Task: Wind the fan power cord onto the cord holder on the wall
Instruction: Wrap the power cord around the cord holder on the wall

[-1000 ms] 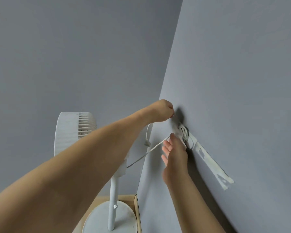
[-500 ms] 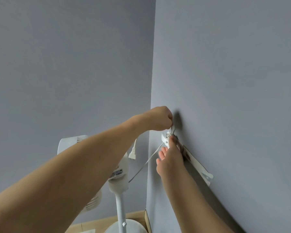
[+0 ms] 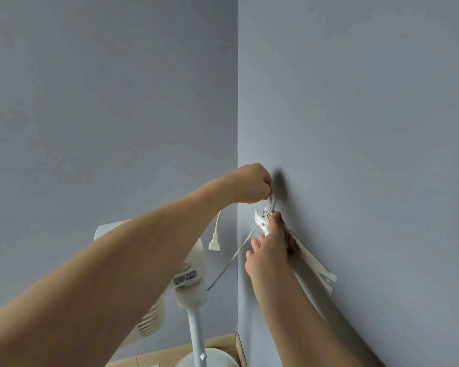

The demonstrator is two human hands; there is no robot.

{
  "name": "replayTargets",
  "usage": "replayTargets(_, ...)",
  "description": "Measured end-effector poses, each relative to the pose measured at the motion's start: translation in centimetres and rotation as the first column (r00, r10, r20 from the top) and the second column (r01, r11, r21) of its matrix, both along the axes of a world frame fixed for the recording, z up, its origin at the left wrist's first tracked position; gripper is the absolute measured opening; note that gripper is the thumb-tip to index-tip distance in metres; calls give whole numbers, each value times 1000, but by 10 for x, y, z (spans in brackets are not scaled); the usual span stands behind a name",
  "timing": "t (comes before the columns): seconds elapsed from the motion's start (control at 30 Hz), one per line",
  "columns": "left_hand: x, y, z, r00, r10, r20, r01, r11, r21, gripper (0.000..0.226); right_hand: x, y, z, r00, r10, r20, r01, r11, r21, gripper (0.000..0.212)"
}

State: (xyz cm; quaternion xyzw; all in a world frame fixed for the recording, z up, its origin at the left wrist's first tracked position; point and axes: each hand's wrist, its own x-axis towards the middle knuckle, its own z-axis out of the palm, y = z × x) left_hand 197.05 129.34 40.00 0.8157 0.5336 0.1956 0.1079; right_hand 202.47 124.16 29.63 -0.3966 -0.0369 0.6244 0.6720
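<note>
Head view, near to far: fan point(image 3: 188, 282) below us; our right hand point(image 3: 266, 250), fingers loosely extended, steadies the cord holder point(image 3: 263, 221) on the wall point(image 3: 355, 128); our left hand point(image 3: 252, 185) pinches the power cord point(image 3: 272, 202) just above the coils. Plug point(image 3: 214, 245) dangles free. We'd keep tension and seat each turn snugly.
</note>
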Motion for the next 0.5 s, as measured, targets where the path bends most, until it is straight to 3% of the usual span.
replayTargets(0.13,0,-1,4,999,30,28,-31,999,13,20,-2,1,-2,999,-30,39,31,999,-8,55)
replayTargets(0.3,2,-5,7,999,26,26,-26,1000,15,22,-3,5,-6,995,-52,87,52,999,8,61)
replayTargets(0.43,1,-4,7,999,22,26,-22,1000,12,19,-1,3,-5,984,51,171,-66,995,79,73)
replayTargets(0.5,1,-5,7,999,19,28,-20,1000,10,18,0,2,-3,993,35,111,-37,999,18,67)
